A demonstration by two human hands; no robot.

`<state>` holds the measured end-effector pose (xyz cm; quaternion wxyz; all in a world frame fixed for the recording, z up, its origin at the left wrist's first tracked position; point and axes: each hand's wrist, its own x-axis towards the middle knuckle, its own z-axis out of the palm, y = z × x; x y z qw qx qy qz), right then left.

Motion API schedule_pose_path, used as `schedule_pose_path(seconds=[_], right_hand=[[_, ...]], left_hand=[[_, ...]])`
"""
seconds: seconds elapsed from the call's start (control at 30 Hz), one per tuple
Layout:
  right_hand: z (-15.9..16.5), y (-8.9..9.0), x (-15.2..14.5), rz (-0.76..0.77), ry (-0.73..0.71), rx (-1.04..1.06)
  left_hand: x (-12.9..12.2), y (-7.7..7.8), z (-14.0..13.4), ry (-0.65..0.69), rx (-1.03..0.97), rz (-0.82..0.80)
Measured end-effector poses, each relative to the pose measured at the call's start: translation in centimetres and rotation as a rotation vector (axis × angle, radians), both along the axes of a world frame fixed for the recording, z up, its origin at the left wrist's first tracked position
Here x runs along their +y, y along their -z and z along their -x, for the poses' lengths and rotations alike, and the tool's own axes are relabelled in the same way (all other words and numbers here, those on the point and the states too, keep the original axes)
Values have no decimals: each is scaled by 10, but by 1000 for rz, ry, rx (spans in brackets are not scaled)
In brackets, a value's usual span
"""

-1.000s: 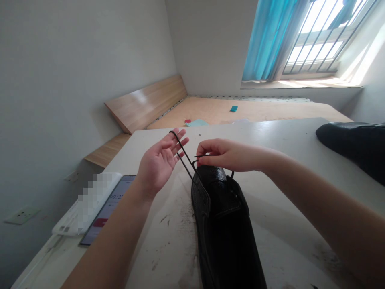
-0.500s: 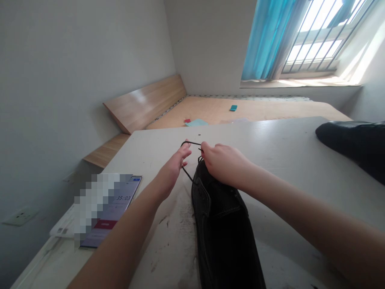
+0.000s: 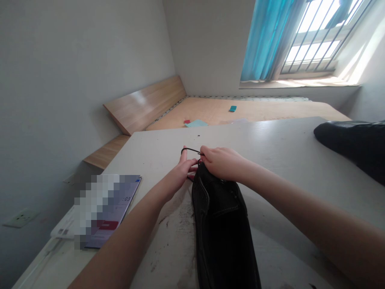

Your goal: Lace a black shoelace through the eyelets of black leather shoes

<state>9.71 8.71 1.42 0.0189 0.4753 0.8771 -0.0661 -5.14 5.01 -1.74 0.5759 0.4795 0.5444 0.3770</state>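
Observation:
A black leather shoe [image 3: 222, 216] lies on the white table, its toe pointing away from me and its opening toward me. Over its laced part, my right hand [image 3: 221, 162] is closed, pinching a thin dark shoelace [image 3: 191, 150]. The lace runs left from those fingers and loops around one raised finger of my left hand [image 3: 183, 170]. The left hand's other fingers stretch out apart toward the shoe's left side, close to the lace. Their tips are partly hidden near the shoe and right hand.
Another black shoe [image 3: 355, 144] sits at the table's right. A phone [image 3: 126, 206], partly pixelated, lies at the left beside a white object [image 3: 64, 224]. Beyond the white table [image 3: 270, 136] is a bed [image 3: 264, 110] bearing small teal and red items.
My left hand has turned, with one finger now upright inside the lace loop and the others reaching right toward the shoe. The right hand keeps its pinch, nearly still.

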Motion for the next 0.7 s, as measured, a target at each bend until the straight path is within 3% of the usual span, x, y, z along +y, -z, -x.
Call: schedule_pose_path(seconds=[0.3,0.47,0.7], right_hand=[[4,-9,-13,64,-100,82],[6,-10,-14,78,-111,108],[5,-8,-13,108,-137,148]], left_hand=[[15,23,19,55,184,-123],[20,24,26,-1,287,-193],[23,23,23,-142,120,-179]])
